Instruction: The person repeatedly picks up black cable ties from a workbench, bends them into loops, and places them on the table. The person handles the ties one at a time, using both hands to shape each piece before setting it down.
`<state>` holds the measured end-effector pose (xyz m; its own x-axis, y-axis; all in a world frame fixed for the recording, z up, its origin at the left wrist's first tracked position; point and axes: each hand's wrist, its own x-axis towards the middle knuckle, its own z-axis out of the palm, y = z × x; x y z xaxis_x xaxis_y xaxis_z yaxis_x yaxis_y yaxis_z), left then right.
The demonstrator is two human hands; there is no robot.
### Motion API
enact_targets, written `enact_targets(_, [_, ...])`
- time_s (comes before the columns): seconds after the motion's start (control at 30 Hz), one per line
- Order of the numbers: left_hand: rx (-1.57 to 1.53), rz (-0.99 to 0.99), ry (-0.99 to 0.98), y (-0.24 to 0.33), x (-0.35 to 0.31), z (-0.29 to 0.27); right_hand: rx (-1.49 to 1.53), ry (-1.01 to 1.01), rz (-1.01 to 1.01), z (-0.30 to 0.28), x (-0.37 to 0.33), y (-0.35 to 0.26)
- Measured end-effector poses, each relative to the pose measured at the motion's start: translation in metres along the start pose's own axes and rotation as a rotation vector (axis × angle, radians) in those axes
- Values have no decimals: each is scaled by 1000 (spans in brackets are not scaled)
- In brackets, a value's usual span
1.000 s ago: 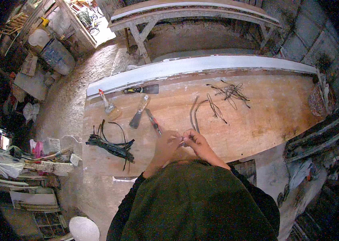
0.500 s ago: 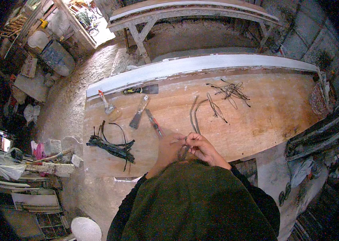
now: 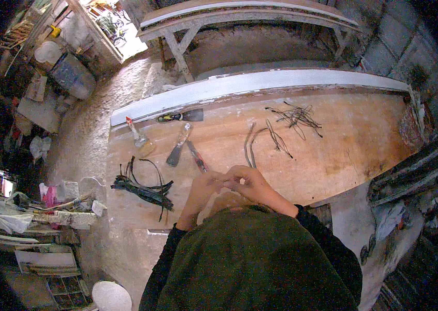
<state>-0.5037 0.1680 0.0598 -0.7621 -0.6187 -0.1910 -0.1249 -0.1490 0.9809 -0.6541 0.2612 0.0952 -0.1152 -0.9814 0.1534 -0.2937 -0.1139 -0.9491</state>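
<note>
Both hands, left hand (image 3: 202,187) and right hand (image 3: 247,182), are meeting above the bench (image 3: 343,155); fingers are pinching something too small to identify; it could be slipping down among the pliers (image 3: 196,157) just beyond.

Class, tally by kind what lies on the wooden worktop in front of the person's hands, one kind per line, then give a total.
Hand tools, scrapers and the like: 4
Bundle of dark cable: 1
Tangle of thin wires: 1
Pair of curved rods: 1
Total: 7
</note>
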Motion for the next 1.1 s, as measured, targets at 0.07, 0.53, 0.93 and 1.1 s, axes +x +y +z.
enact_targets(0.07, [47, -10, 19, -4, -1, -5, -184, 28, -128, 6, 4, 2])
enact_targets(0.53, [271, 372, 121, -21, 3, -32, -410, -191, -84, 19, 4, 1])
enact_targets(0.93, [-86, 283, 65, -10, -3, 5, -167, 65, 11, 18, 2, 12])
enact_targets(1.1, [153, 221, -21, -20, 4, 13, 268, 190, 189, 18, 7, 29])
